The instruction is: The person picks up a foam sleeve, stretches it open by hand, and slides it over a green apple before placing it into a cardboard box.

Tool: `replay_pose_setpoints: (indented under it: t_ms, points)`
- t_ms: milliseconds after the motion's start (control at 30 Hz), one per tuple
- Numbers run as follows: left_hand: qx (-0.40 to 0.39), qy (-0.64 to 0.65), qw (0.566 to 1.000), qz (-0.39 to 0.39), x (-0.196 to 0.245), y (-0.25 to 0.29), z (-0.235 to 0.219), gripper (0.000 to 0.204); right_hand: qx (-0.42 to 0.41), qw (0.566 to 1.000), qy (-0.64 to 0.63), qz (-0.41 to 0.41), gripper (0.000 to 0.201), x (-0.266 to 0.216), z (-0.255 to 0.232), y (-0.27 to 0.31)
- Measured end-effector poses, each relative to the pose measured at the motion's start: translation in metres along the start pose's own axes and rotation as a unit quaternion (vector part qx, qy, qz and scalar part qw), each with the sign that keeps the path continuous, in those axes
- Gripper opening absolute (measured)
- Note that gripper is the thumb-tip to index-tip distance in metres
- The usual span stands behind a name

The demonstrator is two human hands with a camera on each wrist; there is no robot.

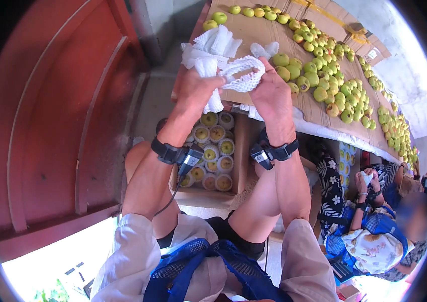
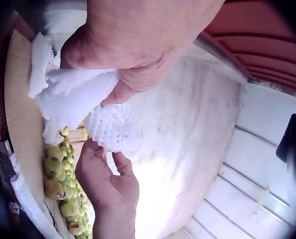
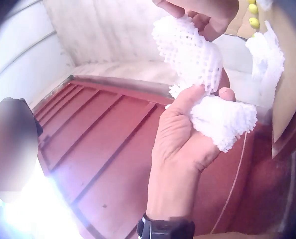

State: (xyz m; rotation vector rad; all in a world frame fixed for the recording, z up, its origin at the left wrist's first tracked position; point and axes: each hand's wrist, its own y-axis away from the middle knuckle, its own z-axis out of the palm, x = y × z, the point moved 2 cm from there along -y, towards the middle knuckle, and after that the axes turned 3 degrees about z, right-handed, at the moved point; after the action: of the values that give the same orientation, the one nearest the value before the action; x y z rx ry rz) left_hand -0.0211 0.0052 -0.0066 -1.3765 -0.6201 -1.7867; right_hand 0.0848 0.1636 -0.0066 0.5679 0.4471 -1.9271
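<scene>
A cardboard-covered table (image 1: 253, 35) is spread with loose green-yellow pears (image 1: 324, 75), and below its near edge an open box (image 1: 241, 151) is seen filled with pears already wrapped in netting (image 1: 213, 151). A red metal door (image 1: 62, 126) closes off the left side, and a second person (image 1: 374, 226) is seated to the right. Free room is left only above the lap, between table edge and knees. A bundle of white foam nets (image 1: 208, 50) is gripped in the curled fingers of the left hand (image 1: 198, 88). One foam net (image 1: 243, 75) is pinched and pulled from the bundle by the right hand (image 1: 273, 93), stretched between both hands above the box.
</scene>
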Motion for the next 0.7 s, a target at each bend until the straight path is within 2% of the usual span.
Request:
replay_pose_setpoints:
  t_ms: [133,200,233,333,433,500,600,700]
  points:
    - [0.025,-0.049,0.997,0.058,-0.002,-0.007,-0.002,0.021,-0.042,0.998,-0.006,0.052,0.044,0.008,0.000,0.000]
    - [0.032,-0.075,0.995,0.064,0.000,-0.006,-0.001,0.020,-0.120,0.989,-0.035,0.081,0.045,0.012,0.000,-0.003]
    - [0.046,-0.128,0.987,0.083,-0.002,-0.007,-0.003,0.019,-0.158,0.982,-0.049,0.094,0.046,0.013,0.000,-0.004]
    - [0.074,-0.233,0.961,0.127,-0.009,-0.012,-0.007,0.019,-0.049,0.998,0.028,0.039,0.044,0.013,0.013,0.003]
    - [0.066,-0.207,0.968,0.127,-0.003,-0.010,-0.007,0.021,0.030,0.990,0.125,-0.060,0.041,0.010,0.021,0.009]
    - [0.060,-0.151,0.981,0.104,0.003,-0.005,-0.006,0.024,0.027,0.982,0.157,-0.098,0.040,0.007,0.019,0.009]
    - [0.080,-0.110,0.983,0.122,0.008,0.000,-0.003,0.025,0.040,0.977,0.167,-0.124,0.040,0.006,0.015,0.008]
    - [0.088,-0.131,0.982,0.105,0.016,0.003,-0.004,0.023,0.057,0.976,0.169,-0.126,0.040,0.005,0.015,0.008]
